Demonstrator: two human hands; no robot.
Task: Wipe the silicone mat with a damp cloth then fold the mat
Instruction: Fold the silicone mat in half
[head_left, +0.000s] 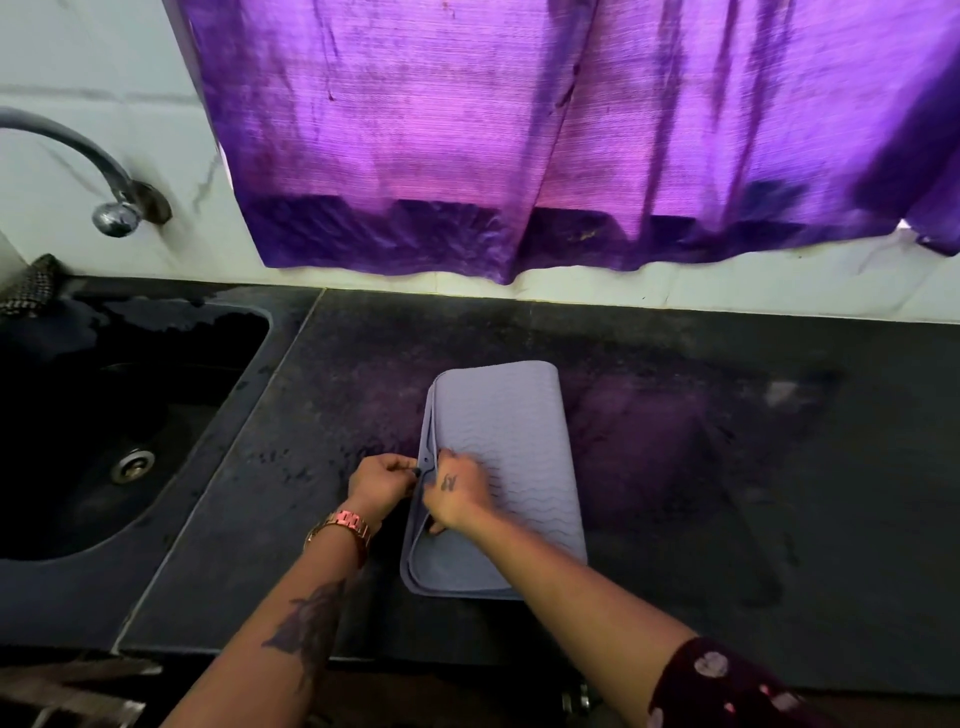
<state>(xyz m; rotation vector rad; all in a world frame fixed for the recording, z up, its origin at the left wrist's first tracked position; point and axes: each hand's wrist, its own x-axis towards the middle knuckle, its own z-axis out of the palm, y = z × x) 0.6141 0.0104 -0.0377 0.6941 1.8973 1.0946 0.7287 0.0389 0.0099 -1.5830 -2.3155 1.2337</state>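
Observation:
The grey silicone mat (519, 447) lies folded over on the dark countertop (701, 467), its wavy ribbed side up and its open edges along the left. My left hand (382, 480) pinches the mat's left edge about midway along. Beside it, my right hand (457, 491) rests on the top layer, with its thumb tucked under the same left edge. A checked cloth (31, 286) sits at the far left, behind the sink.
A black sink (104, 415) with a metal drain fills the left side, with a curved tap (111, 213) on the wall above it. A purple curtain (571, 130) hangs over the back wall. The counter's front edge runs near my forearms.

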